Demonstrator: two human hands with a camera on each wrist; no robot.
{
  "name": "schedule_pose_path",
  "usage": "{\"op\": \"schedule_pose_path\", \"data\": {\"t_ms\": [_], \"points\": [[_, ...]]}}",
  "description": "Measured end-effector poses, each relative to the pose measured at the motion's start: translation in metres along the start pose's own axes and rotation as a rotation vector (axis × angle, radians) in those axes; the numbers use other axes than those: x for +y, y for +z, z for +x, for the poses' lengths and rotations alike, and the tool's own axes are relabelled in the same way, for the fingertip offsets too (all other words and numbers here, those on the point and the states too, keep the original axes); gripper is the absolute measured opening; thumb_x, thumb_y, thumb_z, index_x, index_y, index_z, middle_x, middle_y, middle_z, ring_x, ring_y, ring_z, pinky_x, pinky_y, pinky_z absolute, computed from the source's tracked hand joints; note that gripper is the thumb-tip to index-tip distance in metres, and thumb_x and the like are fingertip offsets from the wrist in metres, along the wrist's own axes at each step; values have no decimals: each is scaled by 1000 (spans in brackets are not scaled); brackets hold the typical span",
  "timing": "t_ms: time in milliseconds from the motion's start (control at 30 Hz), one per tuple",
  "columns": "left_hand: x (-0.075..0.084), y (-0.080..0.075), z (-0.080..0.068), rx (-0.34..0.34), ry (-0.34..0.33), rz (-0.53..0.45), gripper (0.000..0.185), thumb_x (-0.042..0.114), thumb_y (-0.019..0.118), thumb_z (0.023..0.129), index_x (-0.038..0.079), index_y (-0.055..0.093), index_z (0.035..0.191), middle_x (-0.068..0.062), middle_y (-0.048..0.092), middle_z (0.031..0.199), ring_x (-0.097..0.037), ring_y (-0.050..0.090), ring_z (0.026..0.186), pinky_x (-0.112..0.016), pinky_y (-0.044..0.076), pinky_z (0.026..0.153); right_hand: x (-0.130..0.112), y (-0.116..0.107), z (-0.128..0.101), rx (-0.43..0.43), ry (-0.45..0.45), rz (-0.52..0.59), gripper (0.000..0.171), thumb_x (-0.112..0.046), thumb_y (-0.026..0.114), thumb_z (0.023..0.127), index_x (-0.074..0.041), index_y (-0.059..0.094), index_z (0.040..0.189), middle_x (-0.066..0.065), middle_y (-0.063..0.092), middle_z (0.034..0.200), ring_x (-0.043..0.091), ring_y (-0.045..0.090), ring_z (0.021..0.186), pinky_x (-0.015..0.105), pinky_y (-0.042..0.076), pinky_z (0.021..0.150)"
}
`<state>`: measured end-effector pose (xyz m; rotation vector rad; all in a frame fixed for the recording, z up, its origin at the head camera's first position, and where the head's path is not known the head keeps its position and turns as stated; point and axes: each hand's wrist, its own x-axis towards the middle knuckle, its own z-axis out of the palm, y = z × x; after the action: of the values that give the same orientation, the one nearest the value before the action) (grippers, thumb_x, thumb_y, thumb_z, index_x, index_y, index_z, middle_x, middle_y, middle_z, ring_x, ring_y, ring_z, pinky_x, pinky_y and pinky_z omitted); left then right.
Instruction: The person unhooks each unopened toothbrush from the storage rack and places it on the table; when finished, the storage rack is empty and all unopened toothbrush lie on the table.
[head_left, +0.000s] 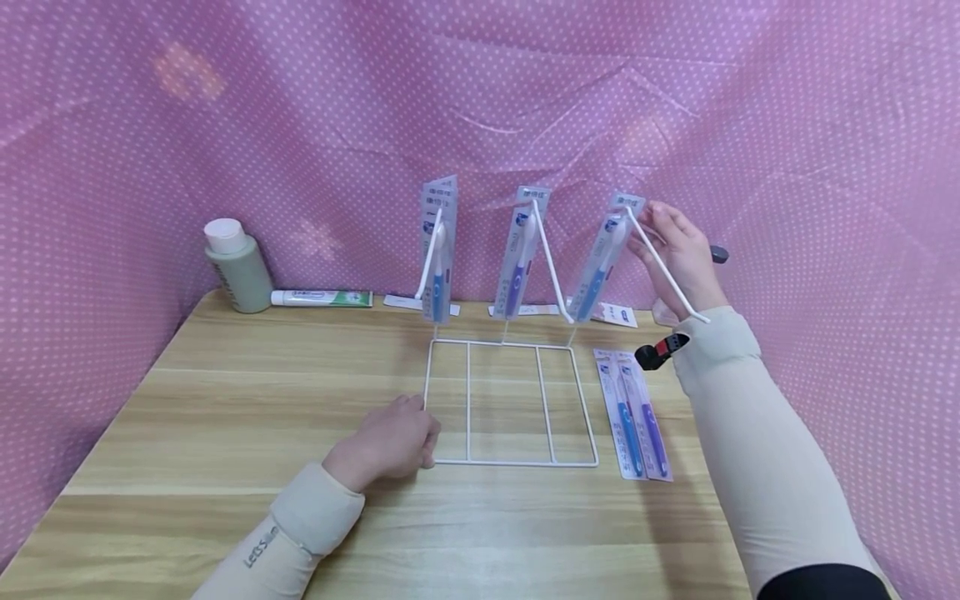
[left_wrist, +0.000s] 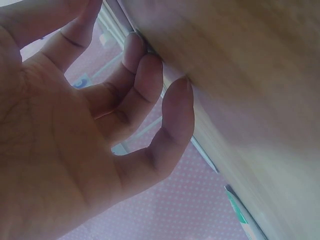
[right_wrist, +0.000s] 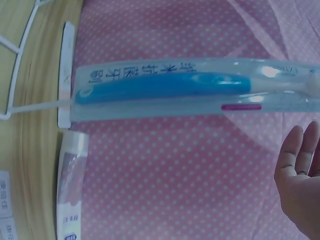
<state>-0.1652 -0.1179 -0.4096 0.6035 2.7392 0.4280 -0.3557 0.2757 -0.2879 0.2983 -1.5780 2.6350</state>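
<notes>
A white wire rack (head_left: pixel 510 402) is laid flat on the wooden table (head_left: pixel 225 433), with three long pegs rising from its far edge. One packaged toothbrush is hung on each peg: a blue one on the left peg (head_left: pixel 438 250), a purple one on the middle peg (head_left: pixel 522 250) and a blue one on the right peg (head_left: pixel 603 258).

The left hand (head_left: pixel 393 442) is rested on the table at the rack's near left corner, fingers loosely curled. In the left wrist view its fingertips (left_wrist: pixel 150 70) are seen pressed against the white wire and the wood; nothing is gripped.

The right hand (head_left: pixel 675 250) is held up just right of the right pack, at the level of its top. In the right wrist view that pack (right_wrist: pixel 195 90) is seen strung on its peg, and the fingers (right_wrist: pixel 300 150) are seen straight and relaxed, apart from the pack, with nothing held.

Two more packs (head_left: pixel 633 412), one blue and one purple, are laid flat on the table just right of the rack. Behind the rack, further flat packs (head_left: pixel 611 315) are laid by the pink dotted curtain (head_left: pixel 750 125). Well left of the rack, at the table's far edge, a green bottle (head_left: pixel 236 267) is stood upright with a toothpaste tube (head_left: pixel 322 297) lying beside it
</notes>
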Motion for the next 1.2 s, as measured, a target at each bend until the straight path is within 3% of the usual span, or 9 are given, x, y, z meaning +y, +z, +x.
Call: {"op": "schedule_pose_path", "data": {"t_ms": [167, 367, 767, 1200], "points": [[0, 0, -1, 5, 3, -6, 37, 21, 86, 88, 20, 56, 66, -4, 51, 92, -22, 48, 89, -38, 44, 72, -2, 17, -4, 5, -17, -14, 21, -19, 74, 99, -8, 68, 116, 4, 68, 117, 19, 62, 116, 35, 48, 106], [1, -1, -1, 9, 9, -11, 37, 20, 86, 88, 20, 56, 66, -3, 51, 90, -23, 48, 87, -38, 44, 72, -3, 28, -7, -19, -20, -46, 18, -14, 73, 99, -8, 69, 115, 2, 70, 117, 15, 66, 109, 30, 51, 94], [1, -2, -2, 20, 15, 3, 36, 19, 87, 87, 19, 56, 67, -4, 51, 90, -23, 49, 87, -40, 45, 72, -5, 31, -7, 16, -22, -91, 17, -12, 76, 97, -7, 69, 112, 3, 67, 112, 17, 66, 98, 28, 55, 87], [2, -3, -3, 27, 22, 17, 37, 20, 87, 86, 19, 56, 66, -4, 51, 88, -22, 48, 86, -40, 45, 72, -14, 25, -28, -52, -20, -180, 25, -16, 77, 97, -4, 69, 117, 3, 67, 111, 12, 66, 95, 22, 56, 80]]}}
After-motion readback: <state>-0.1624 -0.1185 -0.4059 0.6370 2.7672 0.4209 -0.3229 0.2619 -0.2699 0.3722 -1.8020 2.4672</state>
